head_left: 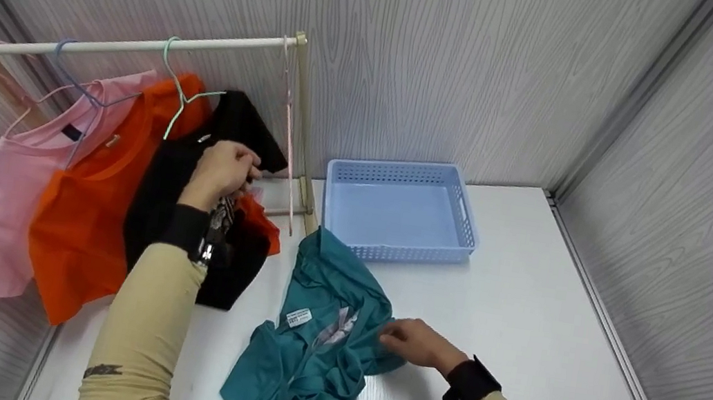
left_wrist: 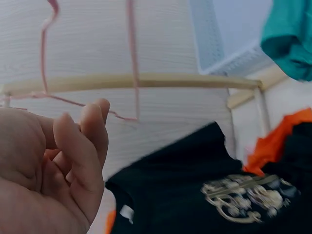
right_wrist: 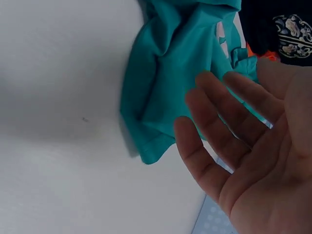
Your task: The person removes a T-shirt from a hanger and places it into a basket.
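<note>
Fingers of the left hand: loosely curled, no object seen in them; in the head view the hand is left of centre, in front of the black shirt, with the pink hanger to its right. Fingers of the right hand: relaxed and apart, at the right edge of the teal garment; contact cannot be confirmed.

The teal garment lies crumpled on the counter, lower centre of the frame, just below the blue basket. Assessment: light, soft and limp, not fragile, likely to slump or bunch if lifted at one point. Advised hold: two-handed, on the edges either side of the white label, probably near the neckline.
</note>
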Motion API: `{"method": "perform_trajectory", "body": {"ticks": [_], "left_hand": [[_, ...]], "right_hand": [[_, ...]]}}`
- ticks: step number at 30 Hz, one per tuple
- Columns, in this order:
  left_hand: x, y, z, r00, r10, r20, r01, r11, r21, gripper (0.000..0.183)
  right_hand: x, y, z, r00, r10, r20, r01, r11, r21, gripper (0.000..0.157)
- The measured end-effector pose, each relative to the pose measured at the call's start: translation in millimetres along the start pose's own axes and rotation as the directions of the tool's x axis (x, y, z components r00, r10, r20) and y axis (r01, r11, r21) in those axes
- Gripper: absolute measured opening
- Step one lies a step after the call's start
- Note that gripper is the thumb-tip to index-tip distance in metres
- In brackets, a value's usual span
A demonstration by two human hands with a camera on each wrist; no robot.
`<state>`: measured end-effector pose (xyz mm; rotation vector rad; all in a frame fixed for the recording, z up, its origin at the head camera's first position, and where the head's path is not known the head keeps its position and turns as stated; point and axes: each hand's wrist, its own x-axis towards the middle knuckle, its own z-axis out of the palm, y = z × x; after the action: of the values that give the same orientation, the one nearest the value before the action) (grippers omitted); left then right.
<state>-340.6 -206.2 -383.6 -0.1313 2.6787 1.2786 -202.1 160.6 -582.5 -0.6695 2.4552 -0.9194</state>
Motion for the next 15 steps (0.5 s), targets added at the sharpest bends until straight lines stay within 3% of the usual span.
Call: {"method": "perform_trajectory", "body": {"ticks": [3,6,9,12,15], "left_hand": [[-17.7,-26.9,5.9,0.999,-0.029,0.026,0.028,0.998,0.052,0.031],[-41.4,-49.7,24.1,0.994,-0.052,0.094,0.047,0.997,0.062,0.03],[-63.6,-67.1,45.4,0.985,-0.073,0.159,0.064,0.996,0.06,0.029],[-78.8,-80.8,61.9,0.983,-0.08,0.168,0.059,0.991,0.121,0.027],[-88.0,-92.7,73.2,0.982,-0.076,0.171,0.048,0.985,0.163,0.024]], "right_hand": [[16,-10,8.2,0.994,0.046,-0.097,-0.054,0.995,-0.081,0.035],[28,-22,19.8,0.979,0.141,-0.15,-0.165,0.973,-0.163,0.06],[38,-37,36.7,0.971,0.214,-0.108,-0.23,0.956,-0.183,0.086],[51,-53,57.7,0.969,0.248,0.0,-0.245,0.957,-0.156,0.094],[63,-66,82.2,0.953,0.295,0.064,-0.272,0.931,-0.244,0.097]]}}
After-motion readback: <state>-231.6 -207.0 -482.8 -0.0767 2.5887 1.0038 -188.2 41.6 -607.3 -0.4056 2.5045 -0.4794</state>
